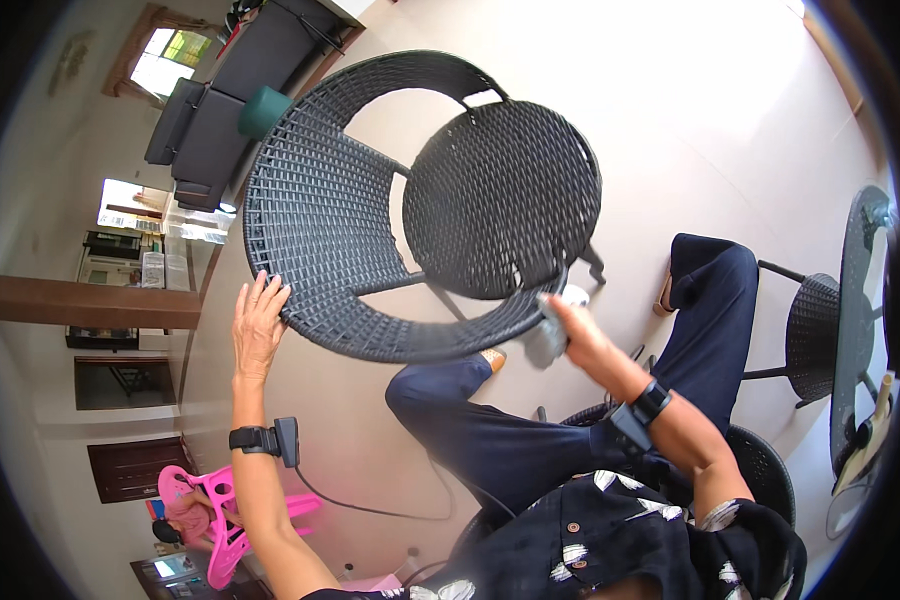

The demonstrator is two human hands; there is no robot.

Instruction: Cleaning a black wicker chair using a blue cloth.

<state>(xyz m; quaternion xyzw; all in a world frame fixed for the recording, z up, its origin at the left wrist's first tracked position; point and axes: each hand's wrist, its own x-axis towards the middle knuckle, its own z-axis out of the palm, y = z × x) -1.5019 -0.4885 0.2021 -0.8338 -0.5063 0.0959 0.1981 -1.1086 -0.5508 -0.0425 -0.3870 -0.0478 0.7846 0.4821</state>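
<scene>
A dark grey woven wicker armchair (pixel 320 200) stands in front of me, its round seat (pixel 505 200) to the right of its curved back. My left hand (pixel 260 325) grips the outer rim of the back at the lower left, fingers laid along the weave. At the near end of the armrest, my right hand (pixel 582 332) is closed round a grey cloth (pixel 544 343), blurred by motion. The cloth is against or just beside the armrest; I cannot tell which. Behind that hand a small white thing (pixel 575 295) is partly hidden.
My legs (pixel 710 310) are spread below the chair. Another wicker chair (pixel 813 325) and an oval table (pixel 855 330) stand at the right. A dark sofa (pixel 210 140) with a green round object (pixel 263 112) is at the far left. A person sits near a pink plastic chair (pixel 232 545) at the lower left.
</scene>
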